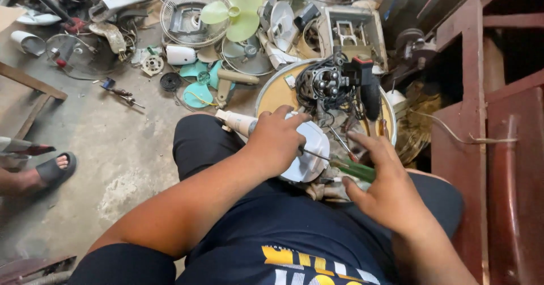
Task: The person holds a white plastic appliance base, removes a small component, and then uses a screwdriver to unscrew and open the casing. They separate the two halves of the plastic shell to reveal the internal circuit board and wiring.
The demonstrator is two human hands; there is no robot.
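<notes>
My left hand point(276, 143) lies on the fan housing point(309, 152) in my lap; my right hand point(385, 191) is just right of it, on a screwdriver point(354, 169). Beyond them a motor point(326, 86) sits on a round tray point(277, 95). Fan blades point(235, 10) and grilles point(187, 15) lie on the floor point(119, 149) behind, a cabinet point(493, 149) to my right.

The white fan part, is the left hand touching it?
Touching. The head view shows the left hand lying on top of the white fan housing, fingers curled over it.
</notes>
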